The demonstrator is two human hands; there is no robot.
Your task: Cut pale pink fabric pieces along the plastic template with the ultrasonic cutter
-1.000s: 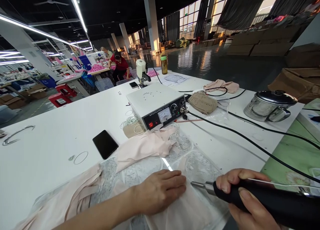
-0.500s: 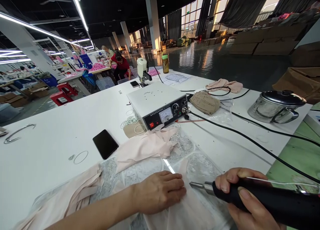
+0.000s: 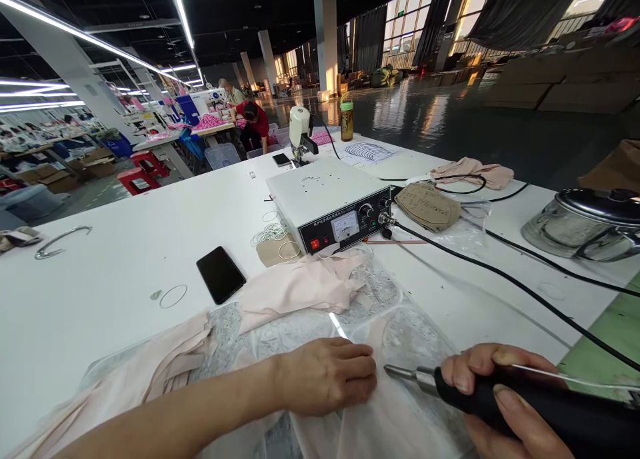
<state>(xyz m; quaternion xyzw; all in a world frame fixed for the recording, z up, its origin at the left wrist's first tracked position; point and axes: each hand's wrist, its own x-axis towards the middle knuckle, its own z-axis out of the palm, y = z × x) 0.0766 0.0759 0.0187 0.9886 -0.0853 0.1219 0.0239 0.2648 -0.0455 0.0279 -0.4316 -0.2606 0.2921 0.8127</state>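
My left hand presses down on a pale pink fabric piece, its fingers bent and held together over the cloth. The fingertips are turned under and hidden. My right hand is wrapped round the black handle of a handheld ultrasonic welder. Its pointed metal tip lies just right of my left fingers, above or on the cloth; I cannot tell if it touches. Under the cloth is a clear-covered, grey speckled work surface. More pale pink fabric lies beyond my left hand, and folded pink strips lie to its left.
A control box with a dial and red switch stands ahead, its black cable running right. A phone lies left of it. Brown pattern pieces, a lidded glass pot and a bottle stand around. A person in red bends beyond the table.
The camera view has shifted slightly, so the table things appear farther right. Both hands keep nearly the same place on the cloth, with the welder's tip still beside my left fingers.
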